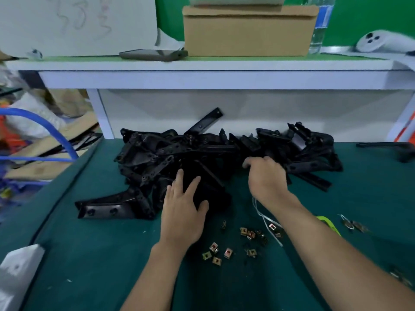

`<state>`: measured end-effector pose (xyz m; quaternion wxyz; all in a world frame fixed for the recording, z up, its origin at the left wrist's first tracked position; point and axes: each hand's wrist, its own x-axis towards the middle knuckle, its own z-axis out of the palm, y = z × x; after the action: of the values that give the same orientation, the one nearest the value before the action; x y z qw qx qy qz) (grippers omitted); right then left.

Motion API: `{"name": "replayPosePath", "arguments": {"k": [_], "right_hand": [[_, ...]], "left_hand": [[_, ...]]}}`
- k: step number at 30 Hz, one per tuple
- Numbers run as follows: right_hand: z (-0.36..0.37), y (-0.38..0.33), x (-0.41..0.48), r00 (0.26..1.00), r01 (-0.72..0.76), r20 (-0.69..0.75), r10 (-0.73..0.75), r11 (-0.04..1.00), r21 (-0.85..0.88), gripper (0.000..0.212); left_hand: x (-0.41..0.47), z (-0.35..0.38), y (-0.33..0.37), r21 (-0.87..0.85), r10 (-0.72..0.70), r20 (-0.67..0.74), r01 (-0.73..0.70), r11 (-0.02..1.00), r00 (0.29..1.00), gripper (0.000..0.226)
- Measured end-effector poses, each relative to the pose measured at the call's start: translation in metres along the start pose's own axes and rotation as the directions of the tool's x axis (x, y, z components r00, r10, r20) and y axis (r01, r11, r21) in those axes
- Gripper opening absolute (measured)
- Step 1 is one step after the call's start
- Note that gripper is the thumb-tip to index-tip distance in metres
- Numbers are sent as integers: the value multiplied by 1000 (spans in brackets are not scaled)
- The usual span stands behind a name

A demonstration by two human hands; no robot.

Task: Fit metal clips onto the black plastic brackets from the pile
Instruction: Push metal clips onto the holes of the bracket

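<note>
my left hand (183, 206) lies flat and spread on the near edge of the pile (215, 153), fingers open, palm pressing a bracket (199, 176) down but not gripping it. i judge the step is picking one bracket out, so this hand should pin the heap while the other pulls, or the tangled arms will drag their neighbours along. the brackets are matte black plastic, long and angular, with round holes along flat strips; one (107, 208) juts out left of my left hand. between my forearms, on the green mat (89, 254), the clips (215, 252) lie loose: small, square, brassy folded metal, some showing a red spot. my right hand (267, 178) is curled, knuckles up, fingers tucked into the pile; whether it has closed on a bracket i cannot tell. better to lift a top piece than tug a buried one. just right of that forearm lies something yellow-green (327, 223), partly hidden.
</note>
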<state>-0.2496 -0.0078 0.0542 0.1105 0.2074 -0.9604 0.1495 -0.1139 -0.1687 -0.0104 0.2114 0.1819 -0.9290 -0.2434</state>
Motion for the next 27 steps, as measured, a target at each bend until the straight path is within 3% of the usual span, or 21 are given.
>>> {"name": "replayPosePath", "arguments": {"k": [3, 5, 7, 10, 13, 15, 17, 19, 21, 23, 25, 27], "right_hand": [[-26, 10, -32, 970, 113, -243, -15, 910, 398, 33], [-43, 12, -63, 959, 155, -275, 65, 692, 705, 32], [-55, 16, -90, 978, 67, -132, 161, 360, 931, 35], [-58, 36, -112, 970, -159, 169, 172, -73, 985, 33], [-56, 56, -124, 927, -257, 325, 187, -315, 914, 28], [-46, 66, -134, 892, -300, 409, 190, -428, 853, 30], [-33, 69, -144, 872, -349, 452, 189, -409, 843, 38], [-23, 67, -152, 895, -363, 411, 174, -253, 897, 35], [-24, 56, -156, 937, -333, 346, 59, -158, 930, 39], [-27, 45, -156, 942, -327, 333, 50, -97, 940, 34], [-25, 41, -157, 942, -307, 310, 130, -43, 951, 16], [-22, 44, -156, 940, -284, 304, 155, -138, 949, 25]], "left_hand": [[-11, -10, 24, -162, 42, -248, -84, 983, 968, 62], [-20, -15, 44, -285, 148, -312, -241, 928, 938, 69], [-30, -17, 66, -433, 221, -188, -282, 856, 957, 76], [-41, -9, 86, -567, 201, 28, -150, 810, 979, 66], [-44, -4, 91, -508, 198, 173, -85, 857, 965, 40], [-44, -1, 96, -626, 211, 265, 1, 780, 941, 18], [-44, 1, 103, -774, 131, 338, 196, 601, 932, 19], [-47, 1, 109, -785, 101, 483, 379, 490, 870, 38], [-54, 2, 115, -733, 173, 576, 411, 542, 799, 48], [-62, 5, 117, -712, 237, 610, 393, 582, 756, 52], [-66, 11, 117, -690, 247, 581, 308, 655, 776, 51], [-65, 13, 115, -579, 240, 471, 92, 810, 849, 47]]}}
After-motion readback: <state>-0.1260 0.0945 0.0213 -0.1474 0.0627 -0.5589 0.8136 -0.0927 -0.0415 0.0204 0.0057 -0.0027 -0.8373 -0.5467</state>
